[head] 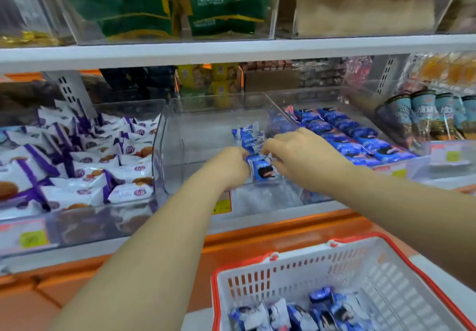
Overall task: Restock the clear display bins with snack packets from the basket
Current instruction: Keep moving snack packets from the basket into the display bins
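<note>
head cam | looks forward-down | close over shelf bins (180, 130)

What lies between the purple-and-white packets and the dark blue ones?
A nearly empty clear bin, seen from the head camera; left hand and right hand hold blue-and-white cookie packets in it.

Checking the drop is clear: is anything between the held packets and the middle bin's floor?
Nothing visible does. The left hand and right hand hold the blue-white packets low inside the middle clear bin; only bare floor shows around them.
</note>
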